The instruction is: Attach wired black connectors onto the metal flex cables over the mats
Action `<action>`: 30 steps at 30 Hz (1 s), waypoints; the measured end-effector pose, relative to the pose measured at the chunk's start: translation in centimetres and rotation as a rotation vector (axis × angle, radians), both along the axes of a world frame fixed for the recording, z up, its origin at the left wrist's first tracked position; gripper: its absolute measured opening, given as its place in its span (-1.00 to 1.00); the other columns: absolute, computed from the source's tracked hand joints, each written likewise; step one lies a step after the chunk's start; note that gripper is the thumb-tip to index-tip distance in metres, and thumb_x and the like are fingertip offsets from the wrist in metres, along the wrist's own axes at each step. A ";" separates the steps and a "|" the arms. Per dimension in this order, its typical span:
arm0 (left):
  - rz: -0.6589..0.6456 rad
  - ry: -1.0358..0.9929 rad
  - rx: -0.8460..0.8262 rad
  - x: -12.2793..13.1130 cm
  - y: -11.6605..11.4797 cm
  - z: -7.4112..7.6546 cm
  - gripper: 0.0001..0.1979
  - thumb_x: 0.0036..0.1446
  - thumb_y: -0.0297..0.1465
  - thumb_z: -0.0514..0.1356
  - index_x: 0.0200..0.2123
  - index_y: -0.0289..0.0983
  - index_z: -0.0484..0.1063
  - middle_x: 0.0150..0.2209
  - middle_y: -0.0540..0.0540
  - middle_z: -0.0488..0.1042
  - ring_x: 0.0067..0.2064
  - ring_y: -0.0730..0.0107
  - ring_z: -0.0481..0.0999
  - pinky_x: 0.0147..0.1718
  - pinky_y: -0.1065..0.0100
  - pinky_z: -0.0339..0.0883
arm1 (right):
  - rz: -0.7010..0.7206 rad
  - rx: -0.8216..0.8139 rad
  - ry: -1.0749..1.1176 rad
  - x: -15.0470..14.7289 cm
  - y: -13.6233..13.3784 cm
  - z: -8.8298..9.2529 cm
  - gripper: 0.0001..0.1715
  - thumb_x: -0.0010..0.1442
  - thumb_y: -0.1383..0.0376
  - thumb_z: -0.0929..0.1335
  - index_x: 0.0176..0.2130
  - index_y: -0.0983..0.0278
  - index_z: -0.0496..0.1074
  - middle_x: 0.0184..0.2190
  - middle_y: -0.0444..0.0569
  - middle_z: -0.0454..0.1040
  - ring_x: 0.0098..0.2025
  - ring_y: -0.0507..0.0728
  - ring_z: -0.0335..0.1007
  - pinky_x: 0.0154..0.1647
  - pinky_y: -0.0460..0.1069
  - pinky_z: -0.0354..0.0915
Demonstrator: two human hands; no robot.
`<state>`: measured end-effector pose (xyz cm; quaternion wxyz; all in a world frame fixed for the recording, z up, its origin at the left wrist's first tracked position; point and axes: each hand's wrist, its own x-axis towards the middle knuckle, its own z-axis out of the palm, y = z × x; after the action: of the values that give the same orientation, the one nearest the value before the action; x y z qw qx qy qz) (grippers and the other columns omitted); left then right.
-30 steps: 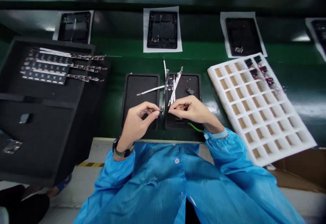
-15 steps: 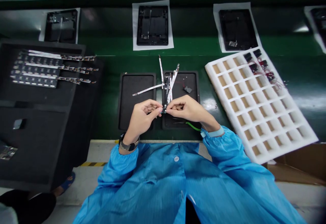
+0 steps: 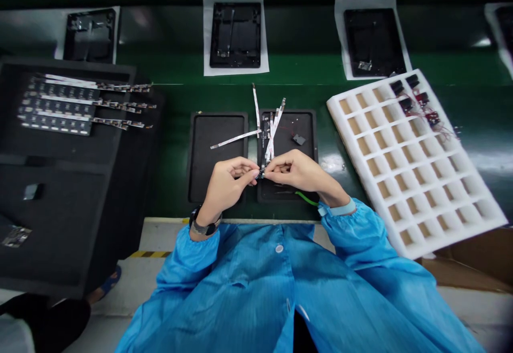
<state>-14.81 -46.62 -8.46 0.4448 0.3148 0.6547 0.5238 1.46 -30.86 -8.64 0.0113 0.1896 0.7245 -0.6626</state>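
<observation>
My left hand (image 3: 231,184) pinches a small dark circuit board (image 3: 260,173) between thumb and fingertips. From the other side, my right hand (image 3: 298,170) has thumb and forefinger closed on the same board; the fingertips hide much of it. Several white ribbon cables (image 3: 274,131) fan out just beyond my hands, over the right black tray (image 3: 308,155). A dark strip (image 3: 262,142) lies among them. In that tray is a small dark part (image 3: 298,139) with a thin red wire. Below my right hand sits a green-handled tool (image 3: 306,198).
A second black tray (image 3: 218,152) stands left. A white foam tray (image 3: 417,171) of square cells is at right, with several wired black parts (image 3: 420,99). Left, a black bin (image 3: 116,182) bears boards with ribbon cables (image 3: 60,109). Black cases (image 3: 235,35) line the back. Someone's foot (image 3: 108,283) shows lower left.
Both hands keep their pinch on the board with hardly any movement. The view has shifted slightly. Against the bench, the black cases at the back sit a little farther left.
</observation>
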 end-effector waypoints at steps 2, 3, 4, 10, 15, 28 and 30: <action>-0.002 -0.029 -0.010 -0.1 0.0 0.0 -0.85 0.14 -0.32 0.44 -0.29 -0.29 0.63 -0.45 -0.08 0.63 -0.42 0.32 0.64 -0.35 0.35 0.55 | -0.004 -0.045 -0.011 0.0 0.1 0.2 -0.59 0.23 0.02 0.51 -0.30 0.35 0.65 -0.58 -0.17 0.39 -0.54 -0.03 0.15 -0.50 -0.08 0.07; -0.002 -0.036 -0.014 -0.2 -0.1 0.0 -0.84 0.13 -0.32 0.44 -0.30 -0.29 0.63 -0.45 -0.08 0.63 -0.42 0.32 0.65 -0.35 0.35 0.55 | -0.002 -0.063 -0.016 -0.1 0.1 0.2 -0.57 0.23 0.00 0.52 -0.29 0.35 0.65 -0.58 -0.15 0.42 -0.54 -0.02 0.19 -0.50 -0.08 0.09; -0.002 -0.039 -0.016 -0.3 -0.1 0.0 -0.84 0.13 -0.32 0.44 -0.30 -0.29 0.63 -0.46 -0.08 0.63 -0.42 0.31 0.65 -0.35 0.35 0.55 | 0.001 -0.076 -0.020 -0.1 0.1 0.3 -0.55 0.22 -0.02 0.53 -0.29 0.35 0.65 -0.58 -0.13 0.45 -0.53 -0.01 0.23 -0.50 -0.08 0.11; -0.023 -0.080 -0.027 -0.5 -0.2 0.1 -0.82 0.10 -0.31 0.47 -0.31 -0.30 0.65 -0.47 -0.10 0.64 -0.44 0.31 0.65 -0.37 0.37 0.52 | -0.003 -0.110 -0.028 -0.2 0.3 0.4 -0.57 0.19 0.00 0.56 -0.26 0.34 0.67 -0.53 -0.06 0.56 -0.50 0.03 0.39 -0.48 -0.08 0.18; -0.022 -0.115 -0.021 -0.5 0.0 0.3 -0.78 0.05 -0.29 0.52 -0.34 -0.30 0.64 -0.50 -0.09 0.62 -0.46 0.32 0.63 -0.41 0.38 0.49 | -0.001 -0.126 -0.021 -0.2 0.3 0.2 -0.59 0.17 0.02 0.57 -0.26 0.34 0.67 -0.53 -0.05 0.57 -0.51 0.02 0.39 -0.48 -0.08 0.17; -0.014 -0.138 0.014 -0.1 0.0 0.2 -0.86 0.07 -0.38 0.47 -0.34 -0.32 0.64 -0.50 -0.08 0.62 -0.46 0.35 0.63 -0.40 0.41 0.48 | -0.027 -0.142 -0.034 -0.1 0.3 0.5 -0.54 0.11 -0.02 0.60 -0.29 0.34 0.67 -0.52 -0.03 0.60 -0.47 0.06 0.48 -0.43 -0.08 0.30; -0.010 -0.145 0.016 0.1 0.1 0.1 -0.89 0.08 -0.42 0.45 -0.35 -0.33 0.63 -0.49 -0.08 0.62 -0.46 0.37 0.63 -0.40 0.42 0.48 | -0.021 -0.121 -0.049 -0.1 0.4 0.7 -0.50 0.11 -0.05 0.60 -0.29 0.35 0.67 -0.51 -0.02 0.60 -0.47 0.06 0.49 -0.42 -0.08 0.32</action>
<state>-14.72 -46.52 -8.36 0.4911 0.2826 0.6151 0.5482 1.38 -30.43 -7.96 0.0334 0.2121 0.6806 -0.7005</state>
